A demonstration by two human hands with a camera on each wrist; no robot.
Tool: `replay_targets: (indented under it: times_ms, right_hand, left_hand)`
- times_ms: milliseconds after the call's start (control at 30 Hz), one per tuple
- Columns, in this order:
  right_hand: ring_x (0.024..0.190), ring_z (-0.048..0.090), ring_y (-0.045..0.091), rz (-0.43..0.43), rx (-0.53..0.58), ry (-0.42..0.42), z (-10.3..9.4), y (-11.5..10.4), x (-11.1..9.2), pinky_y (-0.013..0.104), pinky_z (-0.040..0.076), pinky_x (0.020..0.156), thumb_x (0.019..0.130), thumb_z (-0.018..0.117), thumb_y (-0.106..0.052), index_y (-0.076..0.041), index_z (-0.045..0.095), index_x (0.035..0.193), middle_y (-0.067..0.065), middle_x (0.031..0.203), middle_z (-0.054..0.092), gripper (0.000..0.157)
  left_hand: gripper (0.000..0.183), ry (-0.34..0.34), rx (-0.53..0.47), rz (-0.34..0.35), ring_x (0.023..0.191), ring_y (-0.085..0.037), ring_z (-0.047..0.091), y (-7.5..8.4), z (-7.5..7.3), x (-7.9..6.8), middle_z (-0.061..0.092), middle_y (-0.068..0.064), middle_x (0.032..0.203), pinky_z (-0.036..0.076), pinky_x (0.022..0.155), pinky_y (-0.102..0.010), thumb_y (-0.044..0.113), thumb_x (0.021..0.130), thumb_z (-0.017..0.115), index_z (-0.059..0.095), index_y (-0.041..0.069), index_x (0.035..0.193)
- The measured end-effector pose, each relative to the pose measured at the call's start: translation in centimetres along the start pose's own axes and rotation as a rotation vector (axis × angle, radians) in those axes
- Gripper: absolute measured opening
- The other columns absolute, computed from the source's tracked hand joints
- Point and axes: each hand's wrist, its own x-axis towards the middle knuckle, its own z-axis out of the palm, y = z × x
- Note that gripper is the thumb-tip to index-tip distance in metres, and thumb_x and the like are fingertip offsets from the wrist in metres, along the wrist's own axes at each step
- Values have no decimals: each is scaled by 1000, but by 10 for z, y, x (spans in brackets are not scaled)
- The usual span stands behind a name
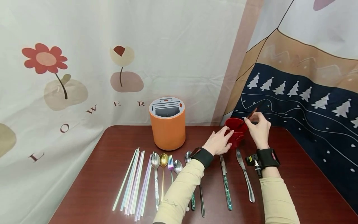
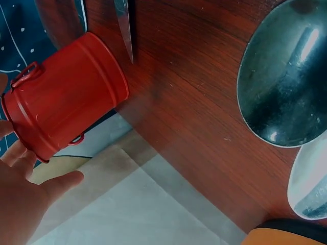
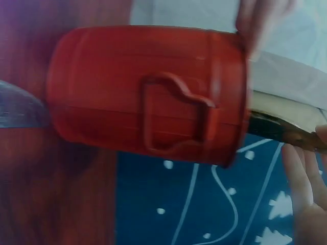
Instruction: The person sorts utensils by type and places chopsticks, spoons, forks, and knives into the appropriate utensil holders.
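A small red bucket with little side handles stands near the table's back edge. The fingers of my left hand touch its rim from the left, and in the left wrist view the thumb is spread away from the bucket wall. My right hand pinches a slender, shiny dark brown utensil just above the rim. One end of this utensil is down inside the bucket, hidden by the wall; its exact kind cannot be told. A silver knife and a green-handled knife lie in front of the bucket.
Left of the bucket stands an orange cylindrical holder with a slotted grey top. Pale straws or sticks, a silver spoon, a gold spoon and a rainbow fork lie in a row. A printed curtain hangs behind.
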Motion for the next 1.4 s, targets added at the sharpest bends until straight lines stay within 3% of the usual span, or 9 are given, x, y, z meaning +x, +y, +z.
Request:
replay_targets:
  times_ms: [133, 333, 500, 800, 900, 1000, 1133, 1233, 1400]
  right_hand:
    - [65, 43, -21, -23, -7, -35, 6, 9, -6, 1, 34, 61, 82, 73, -17, 0, 63, 90, 20, 82, 69, 21]
    - [61, 41, -26, -47, -14, -61, 12, 17, -14, 5, 34, 59, 82, 74, -19, 0, 69, 90, 21, 79, 72, 21]
    - [59, 43, -26, -40, -2, -85, 13, 17, -16, 1, 36, 58, 87, 69, -22, 1, 71, 92, 22, 80, 72, 23]
    - [61, 41, -22, -43, -22, -58, 16, 13, -20, 5, 35, 56, 89, 66, -22, -2, 70, 90, 19, 83, 73, 20]
    - [61, 46, -13, -45, -37, -49, 18, 13, -21, 8, 34, 54, 90, 63, -22, -3, 71, 90, 18, 83, 73, 21]
    - [63, 55, 7, -47, -69, -32, 20, 14, -23, 15, 34, 54, 91, 62, -21, 0, 72, 87, 19, 81, 73, 24]
    - [76, 60, 34, -61, -74, -10, 22, 19, -27, 29, 39, 65, 90, 63, -17, 6, 72, 83, 23, 83, 69, 26]
    - [84, 58, 38, -74, -58, -1, 22, 22, -29, 35, 39, 72, 88, 64, -15, 9, 72, 80, 25, 88, 66, 27]
    - [86, 55, 34, -21, -11, 18, 21, 24, -30, 25, 36, 70, 86, 67, -14, 10, 72, 81, 23, 92, 62, 25]
  left_hand:
    - [57, 6, 11, 2, 131, -8, 44, 0, 0, 0, 36, 2, 147, 43, 107, -41, 40, 94, 49, 34, 27, 148]
    - [57, 10, 6, 4, 130, -8, 45, 0, 0, 0, 36, 2, 146, 44, 105, -41, 40, 94, 49, 34, 26, 148]
    - [57, 8, -10, 3, 130, -8, 45, 0, -1, 0, 37, 2, 146, 44, 105, -42, 40, 94, 49, 35, 26, 147]
    - [57, 7, -17, 4, 130, -8, 45, 0, 0, 0, 37, 2, 146, 44, 105, -44, 40, 94, 49, 35, 26, 147]
    - [57, 6, -17, 2, 131, -8, 46, 0, -1, 0, 37, 2, 146, 44, 105, -44, 41, 94, 50, 36, 26, 147]
    - [58, 0, -18, -5, 131, -8, 45, 1, -1, -1, 37, 2, 147, 43, 106, -44, 41, 94, 50, 35, 26, 147]
    - [58, -7, -22, -14, 133, -8, 44, 1, -2, -1, 36, 2, 147, 42, 107, -44, 41, 94, 50, 34, 27, 148]
    - [58, -12, -24, -15, 133, -9, 43, 1, -3, -2, 36, 2, 148, 41, 107, -44, 41, 94, 50, 34, 26, 148]
    - [58, -17, -30, -17, 133, -10, 43, 0, -5, -2, 35, 1, 149, 42, 107, -45, 41, 94, 50, 33, 26, 148]
